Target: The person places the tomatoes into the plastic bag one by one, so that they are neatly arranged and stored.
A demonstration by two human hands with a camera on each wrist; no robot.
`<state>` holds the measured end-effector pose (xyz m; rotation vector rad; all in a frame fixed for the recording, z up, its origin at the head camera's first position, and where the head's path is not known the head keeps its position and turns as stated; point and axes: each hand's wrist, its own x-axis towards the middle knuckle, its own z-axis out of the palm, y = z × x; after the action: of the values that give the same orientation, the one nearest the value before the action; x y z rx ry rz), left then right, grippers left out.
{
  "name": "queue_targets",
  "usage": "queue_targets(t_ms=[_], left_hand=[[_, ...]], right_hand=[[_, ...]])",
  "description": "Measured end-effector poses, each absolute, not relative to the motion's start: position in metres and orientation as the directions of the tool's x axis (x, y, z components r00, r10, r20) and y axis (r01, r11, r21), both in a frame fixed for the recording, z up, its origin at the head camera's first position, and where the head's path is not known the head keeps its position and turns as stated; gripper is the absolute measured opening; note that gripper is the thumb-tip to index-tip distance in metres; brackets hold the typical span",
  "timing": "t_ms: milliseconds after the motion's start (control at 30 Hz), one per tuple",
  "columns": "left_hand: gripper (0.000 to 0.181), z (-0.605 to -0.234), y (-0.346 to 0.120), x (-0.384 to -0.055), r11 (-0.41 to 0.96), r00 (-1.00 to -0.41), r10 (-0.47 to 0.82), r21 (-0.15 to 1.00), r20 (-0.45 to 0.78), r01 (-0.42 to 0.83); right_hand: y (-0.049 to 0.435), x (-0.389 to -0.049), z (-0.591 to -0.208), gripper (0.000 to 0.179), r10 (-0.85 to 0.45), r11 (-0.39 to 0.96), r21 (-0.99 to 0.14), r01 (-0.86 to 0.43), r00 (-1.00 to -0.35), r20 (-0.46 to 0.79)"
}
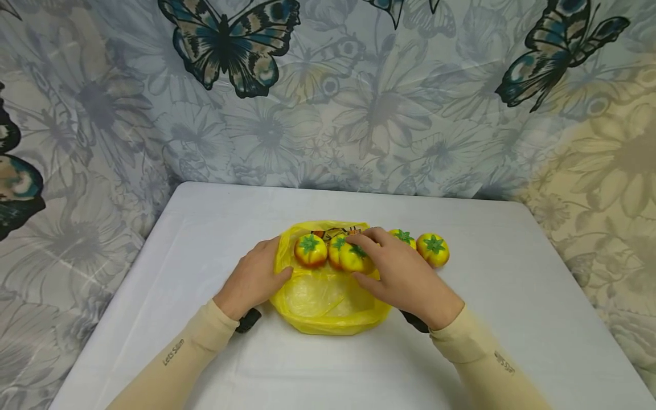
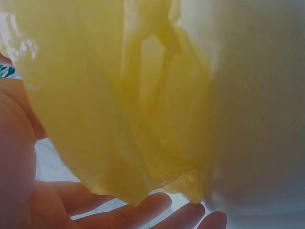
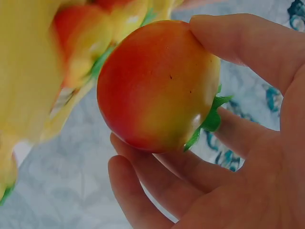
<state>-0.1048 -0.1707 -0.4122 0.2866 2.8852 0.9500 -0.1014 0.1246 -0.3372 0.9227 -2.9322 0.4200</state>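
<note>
A yellow plastic bag [image 1: 328, 296] lies with its mouth spread wide. My left hand [image 1: 253, 279] rests on its left side, thumb over the rim; in the left wrist view the fingers [image 2: 128, 214] are loosely extended against the bag's wall. My right hand [image 1: 405, 276] holds a toy tomato [image 3: 157, 90], red and yellow with a green leafy top, between thumb and fingers. In the head view that tomato is over the bag's far right part. Two other toy tomatoes, one at the left [image 1: 310, 250] and one in the middle [image 1: 335, 249], appear within the bag's rim.
Right of the bag, beyond my right hand, are two more toy tomatoes: one [image 1: 433, 250] fully visible, another [image 1: 403, 236] partly hidden. All stand on a white table [image 1: 246, 210]. Behind it hangs a cloth [image 1: 379, 114] with butterflies and flowers.
</note>
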Motion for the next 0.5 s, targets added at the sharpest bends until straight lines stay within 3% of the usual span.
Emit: queue_targets(t_ms=[500], left_hand=[[0.074,-0.411,-0.173,-0.103,0.783,-0.975,0.224,0.598,-0.014,0.171]], right_hand=[[0.066,-0.087,-0.365,0.060,-0.694,0.676,-0.251,-0.693,-0.713,0.098]])
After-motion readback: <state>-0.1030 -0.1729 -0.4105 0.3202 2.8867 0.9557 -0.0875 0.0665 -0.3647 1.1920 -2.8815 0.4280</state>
